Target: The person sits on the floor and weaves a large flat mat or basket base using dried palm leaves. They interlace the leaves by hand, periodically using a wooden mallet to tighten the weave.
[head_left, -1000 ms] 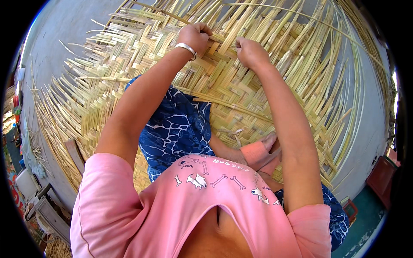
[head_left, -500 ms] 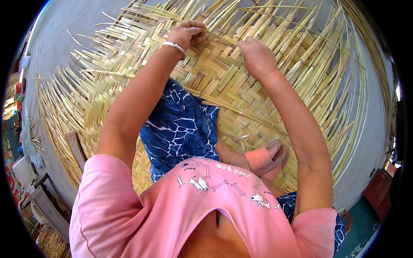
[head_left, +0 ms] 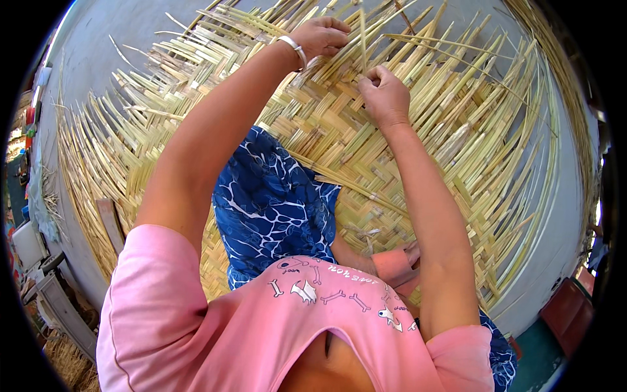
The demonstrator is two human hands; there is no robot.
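A woven mat [head_left: 346, 124] of pale yellow-green split cane strips spreads in front of me, its unwoven strip ends fanning out at the far and side edges. My right hand [head_left: 386, 98] is closed in a pinch on one narrow strip [head_left: 363, 40], which rises from my fingertips toward the top of the view. To the left of that strip, my left hand [head_left: 320, 37], with a pale bangle [head_left: 294, 51] at the wrist, hovers over the far part of the mat. Its fingers point right, slightly bent and apart from the strip, with nothing seen in them.
Loose long strips [head_left: 555, 59] lie along the right side on the grey floor [head_left: 130, 29]. A wooden piece [head_left: 110, 222] rests on the mat's left part. My sandalled foot [head_left: 395, 264] is on the mat. A grey chair-like object [head_left: 62, 307] stands at the left.
My left hand has let go of the strip and moved up and right. My right hand has come slightly nearer, and the strip it holds has swung from lying across to pointing upward.
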